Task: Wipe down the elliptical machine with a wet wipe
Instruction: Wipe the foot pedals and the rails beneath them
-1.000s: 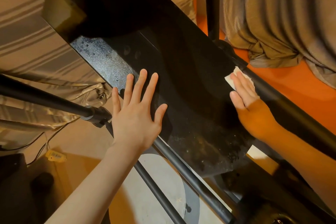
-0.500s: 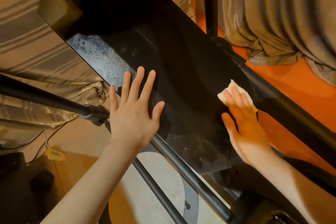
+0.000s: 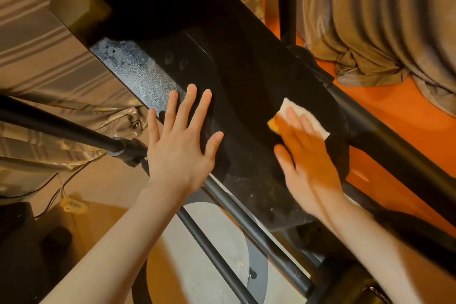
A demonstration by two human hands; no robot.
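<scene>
STEP: wiping glossy black panel (image 3: 246, 86) | RIGHT: right hand (image 3: 308, 155) flat-fingered, pressing wet wipe (image 3: 299, 112) | LEFT: left hand (image 3: 180, 145) spread, bracing, empty | METHOD: overlap strokes toward the speckled area (image 3: 133, 69) at 10 o'clock.

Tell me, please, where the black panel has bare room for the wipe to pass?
Free: the dark stretch between the left hand and the right hand pressing the wet wipe, and the black panel beyond both hands. Crowded: the panel's near end under the right palm.

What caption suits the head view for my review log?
Right hand presses a white wet wipe onto the elliptical's black panel while the left hand rests flat beside it.
</scene>
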